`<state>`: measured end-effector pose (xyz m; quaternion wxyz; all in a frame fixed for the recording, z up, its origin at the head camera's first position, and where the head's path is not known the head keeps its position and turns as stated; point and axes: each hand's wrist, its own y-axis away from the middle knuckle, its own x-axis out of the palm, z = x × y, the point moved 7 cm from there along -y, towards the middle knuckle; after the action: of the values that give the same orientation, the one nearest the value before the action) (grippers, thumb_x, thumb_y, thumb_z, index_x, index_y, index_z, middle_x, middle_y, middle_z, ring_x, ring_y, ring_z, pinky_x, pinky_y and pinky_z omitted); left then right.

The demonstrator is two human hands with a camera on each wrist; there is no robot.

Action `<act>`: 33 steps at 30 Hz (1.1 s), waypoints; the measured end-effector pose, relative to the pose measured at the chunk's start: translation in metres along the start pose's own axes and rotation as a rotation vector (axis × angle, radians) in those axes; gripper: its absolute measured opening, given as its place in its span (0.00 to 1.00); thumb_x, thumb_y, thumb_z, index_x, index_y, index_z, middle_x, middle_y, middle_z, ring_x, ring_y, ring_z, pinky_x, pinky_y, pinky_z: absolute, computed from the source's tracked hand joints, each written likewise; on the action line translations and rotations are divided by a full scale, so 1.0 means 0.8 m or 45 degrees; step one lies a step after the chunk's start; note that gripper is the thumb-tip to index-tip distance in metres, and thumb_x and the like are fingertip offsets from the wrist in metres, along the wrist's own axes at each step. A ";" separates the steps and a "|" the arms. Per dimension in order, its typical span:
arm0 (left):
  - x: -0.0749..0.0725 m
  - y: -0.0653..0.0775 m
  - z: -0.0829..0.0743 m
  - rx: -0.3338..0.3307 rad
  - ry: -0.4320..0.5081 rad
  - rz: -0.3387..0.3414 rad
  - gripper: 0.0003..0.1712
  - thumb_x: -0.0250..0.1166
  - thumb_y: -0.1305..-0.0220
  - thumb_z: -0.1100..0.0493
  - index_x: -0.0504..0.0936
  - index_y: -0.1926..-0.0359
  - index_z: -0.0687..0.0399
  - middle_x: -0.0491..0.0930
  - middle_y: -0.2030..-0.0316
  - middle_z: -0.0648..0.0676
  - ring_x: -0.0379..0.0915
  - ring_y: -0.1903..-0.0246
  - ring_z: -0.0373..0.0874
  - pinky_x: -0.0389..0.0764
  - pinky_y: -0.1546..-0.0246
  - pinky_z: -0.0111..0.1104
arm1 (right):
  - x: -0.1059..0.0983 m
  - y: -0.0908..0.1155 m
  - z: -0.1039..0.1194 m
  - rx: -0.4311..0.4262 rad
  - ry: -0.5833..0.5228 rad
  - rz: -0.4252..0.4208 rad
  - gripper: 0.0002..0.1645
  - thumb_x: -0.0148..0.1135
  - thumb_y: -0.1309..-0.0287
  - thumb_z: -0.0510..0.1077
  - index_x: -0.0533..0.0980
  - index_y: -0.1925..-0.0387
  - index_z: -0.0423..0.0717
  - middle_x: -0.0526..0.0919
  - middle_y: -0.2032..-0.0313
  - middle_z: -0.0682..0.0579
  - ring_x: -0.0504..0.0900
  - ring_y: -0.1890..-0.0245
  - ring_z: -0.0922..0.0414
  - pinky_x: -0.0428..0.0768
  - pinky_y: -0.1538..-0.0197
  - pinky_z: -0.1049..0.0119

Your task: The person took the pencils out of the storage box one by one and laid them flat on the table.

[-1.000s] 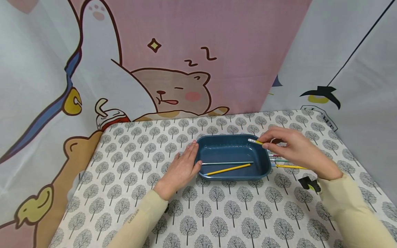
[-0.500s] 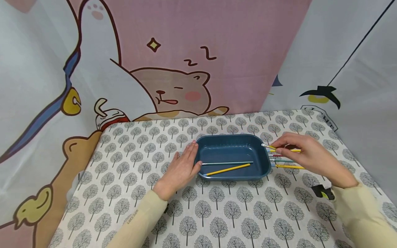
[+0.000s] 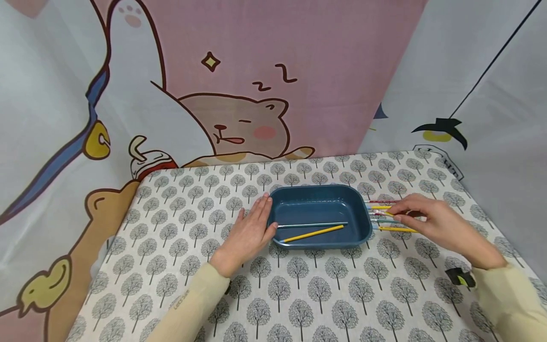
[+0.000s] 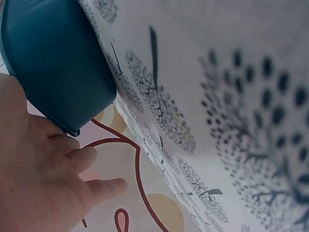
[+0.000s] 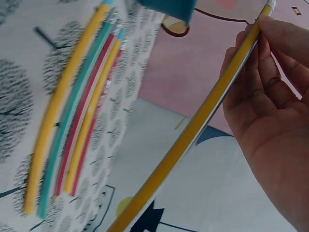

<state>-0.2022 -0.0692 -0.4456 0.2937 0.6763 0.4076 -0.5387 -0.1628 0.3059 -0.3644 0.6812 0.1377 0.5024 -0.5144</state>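
Observation:
My left hand (image 3: 249, 228) rests with extended fingers against the left rim of a dark blue rectangular tray (image 3: 316, 246); the left wrist view shows it at the tray's (image 4: 63, 63) side. Inside the tray lie a teal pencil (image 3: 314, 225) and a yellow pencil (image 3: 312, 234). Right of the tray, my right hand (image 3: 431, 221) pinches another yellow pencil (image 5: 193, 121) between thumb and fingers near its silver-and-white end. Below that hand, several pencils lie side by side on the cloth: yellow (image 5: 58, 101), teal (image 5: 72, 121), red (image 5: 82, 116) and more.
A white cloth printed with grey trees (image 3: 299, 304) covers the table. Behind it hangs a pink and white curtain (image 3: 333, 85) with cartoon animals. The loose pencils' (image 3: 397, 230) left ends lie close to the tray's right side.
My right hand has moved right and toward me with the yellow pencil, from over the tray's right end to above the loose pencils. The left hand and tray stay put.

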 end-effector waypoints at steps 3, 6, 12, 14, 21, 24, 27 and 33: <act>0.000 0.001 0.000 0.004 -0.006 -0.006 0.41 0.38 0.18 0.38 0.45 0.17 0.57 0.40 0.17 0.55 0.45 0.20 0.53 0.56 0.26 0.62 | 0.005 0.007 -0.010 0.029 0.010 0.015 0.23 0.74 0.47 0.28 0.86 0.55 0.55 0.84 0.57 0.60 0.81 0.64 0.70 0.80 0.66 0.77; -0.001 0.001 -0.001 0.018 -0.007 -0.024 0.41 0.39 0.18 0.39 0.47 0.17 0.56 0.41 0.17 0.55 0.46 0.20 0.55 0.56 0.27 0.62 | 0.008 0.012 -0.019 0.055 0.027 0.021 0.23 0.75 0.48 0.28 0.86 0.55 0.55 0.85 0.57 0.59 0.81 0.59 0.72 0.79 0.64 0.79; -0.001 0.000 -0.002 0.030 -0.008 -0.031 0.39 0.39 0.17 0.39 0.48 0.17 0.55 0.43 0.17 0.55 0.47 0.21 0.55 0.57 0.27 0.62 | 0.013 0.021 -0.032 0.085 0.062 0.023 0.22 0.76 0.49 0.29 0.87 0.57 0.55 0.87 0.56 0.52 0.78 0.65 0.73 0.78 0.69 0.75; -0.001 0.000 -0.002 0.031 -0.007 -0.030 0.39 0.39 0.17 0.39 0.48 0.17 0.55 0.44 0.17 0.56 0.48 0.21 0.55 0.57 0.27 0.62 | 0.015 0.023 -0.036 0.081 0.049 0.028 0.21 0.76 0.50 0.29 0.86 0.57 0.54 0.87 0.56 0.50 0.77 0.70 0.71 0.78 0.73 0.72; -0.002 0.001 -0.002 0.035 -0.008 -0.027 0.39 0.39 0.17 0.40 0.48 0.17 0.56 0.45 0.18 0.57 0.47 0.21 0.56 0.58 0.27 0.62 | 0.026 0.031 -0.049 0.104 0.062 0.057 0.19 0.76 0.49 0.31 0.86 0.58 0.55 0.87 0.59 0.52 0.76 0.71 0.71 0.77 0.74 0.71; -0.002 0.001 -0.002 0.034 -0.001 -0.028 0.39 0.39 0.17 0.40 0.48 0.17 0.56 0.45 0.18 0.57 0.47 0.21 0.56 0.58 0.27 0.62 | 0.031 0.033 -0.055 0.095 0.057 0.073 0.20 0.76 0.49 0.30 0.86 0.59 0.55 0.88 0.61 0.56 0.78 0.68 0.72 0.80 0.71 0.72; -0.002 0.000 -0.002 0.031 0.003 -0.028 0.40 0.39 0.17 0.39 0.48 0.17 0.56 0.45 0.18 0.57 0.47 0.21 0.56 0.58 0.27 0.62 | 0.037 0.034 -0.058 0.074 0.052 0.083 0.20 0.76 0.49 0.28 0.86 0.59 0.54 0.87 0.63 0.60 0.79 0.67 0.72 0.82 0.68 0.73; 0.000 0.001 0.000 0.025 0.011 -0.024 0.40 0.38 0.17 0.39 0.48 0.17 0.56 0.44 0.17 0.56 0.47 0.20 0.55 0.58 0.27 0.61 | 0.048 0.035 -0.064 0.070 0.062 0.105 0.19 0.76 0.49 0.29 0.86 0.60 0.53 0.86 0.65 0.61 0.80 0.67 0.72 0.83 0.68 0.72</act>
<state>-0.2015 -0.0692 -0.4456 0.2803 0.6776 0.4100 -0.5423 -0.1685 0.3329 -0.4289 0.6853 0.1894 0.4985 -0.4960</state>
